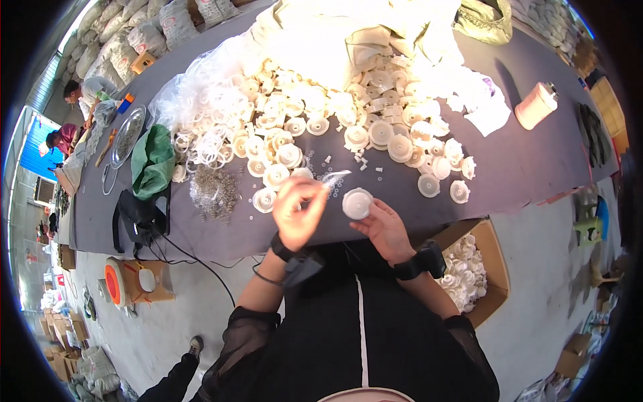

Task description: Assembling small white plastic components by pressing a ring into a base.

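Note:
In my right hand (387,231) is a round white plastic cap (357,203), pinched by its edge between thumb and fingers, its flat face towards me. My left hand (299,209), partly smeared by motion, is closed with its fingertips at a thin white ring-like piece (336,175), seen nearly edge-on and blurred. Small clear rings (330,189) lie scattered on the table just beyond the left fingertips. A heap of small metal springs (213,193) sits left of that hand. Cream plastic caps (400,148) spread across the table beyond both hands.
White rings (204,144) are heaped at the left, near a green bag (153,163) and a black pouch (143,216). A thread cone (536,106) stands at right. Below the table's edge is a cardboard box (494,281) of white parts. Other people work at far left.

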The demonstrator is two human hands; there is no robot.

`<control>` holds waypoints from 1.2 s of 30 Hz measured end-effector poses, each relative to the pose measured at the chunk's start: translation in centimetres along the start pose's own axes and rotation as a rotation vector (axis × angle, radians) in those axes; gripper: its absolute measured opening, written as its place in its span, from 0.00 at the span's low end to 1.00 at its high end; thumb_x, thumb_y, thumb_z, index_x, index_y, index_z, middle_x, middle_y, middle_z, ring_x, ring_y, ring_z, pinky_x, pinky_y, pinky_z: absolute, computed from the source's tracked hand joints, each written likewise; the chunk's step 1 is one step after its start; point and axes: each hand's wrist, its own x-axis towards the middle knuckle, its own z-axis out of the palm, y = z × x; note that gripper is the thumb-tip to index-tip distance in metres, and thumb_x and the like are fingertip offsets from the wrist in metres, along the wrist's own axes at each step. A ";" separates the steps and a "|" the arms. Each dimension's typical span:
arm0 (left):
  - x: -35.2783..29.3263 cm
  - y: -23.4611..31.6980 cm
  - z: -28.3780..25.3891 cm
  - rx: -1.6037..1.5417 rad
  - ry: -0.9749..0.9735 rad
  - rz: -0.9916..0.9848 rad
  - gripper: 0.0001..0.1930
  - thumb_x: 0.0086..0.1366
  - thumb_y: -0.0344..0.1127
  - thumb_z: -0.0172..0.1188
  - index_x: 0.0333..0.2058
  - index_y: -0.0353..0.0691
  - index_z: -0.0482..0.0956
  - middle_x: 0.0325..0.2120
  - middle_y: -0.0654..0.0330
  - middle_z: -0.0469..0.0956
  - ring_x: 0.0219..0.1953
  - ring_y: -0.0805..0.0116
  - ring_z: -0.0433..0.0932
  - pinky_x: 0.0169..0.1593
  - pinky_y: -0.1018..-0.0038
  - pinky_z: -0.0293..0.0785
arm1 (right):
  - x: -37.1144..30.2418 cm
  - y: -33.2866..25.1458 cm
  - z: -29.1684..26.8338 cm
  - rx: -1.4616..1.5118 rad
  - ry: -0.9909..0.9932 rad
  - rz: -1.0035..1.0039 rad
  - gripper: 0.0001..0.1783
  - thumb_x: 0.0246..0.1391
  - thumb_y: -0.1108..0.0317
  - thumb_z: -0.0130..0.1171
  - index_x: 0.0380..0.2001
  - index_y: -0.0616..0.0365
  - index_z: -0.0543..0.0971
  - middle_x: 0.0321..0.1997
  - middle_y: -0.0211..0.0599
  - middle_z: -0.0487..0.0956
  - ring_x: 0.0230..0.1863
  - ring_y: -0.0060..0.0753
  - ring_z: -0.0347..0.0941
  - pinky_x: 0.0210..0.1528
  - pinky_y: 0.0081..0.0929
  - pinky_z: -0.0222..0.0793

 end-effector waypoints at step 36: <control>-5.1 -0.6 2.7 -0.909 -0.095 -0.709 0.04 0.56 0.22 0.53 0.30 0.38 0.71 0.34 0.58 0.75 0.35 0.75 0.72 0.42 0.79 0.67 | -0.8 0.6 1.5 -0.101 -0.123 -0.247 0.19 0.48 0.75 0.47 0.46 0.63 0.65 0.47 0.41 0.70 0.46 0.31 0.69 0.39 0.31 0.73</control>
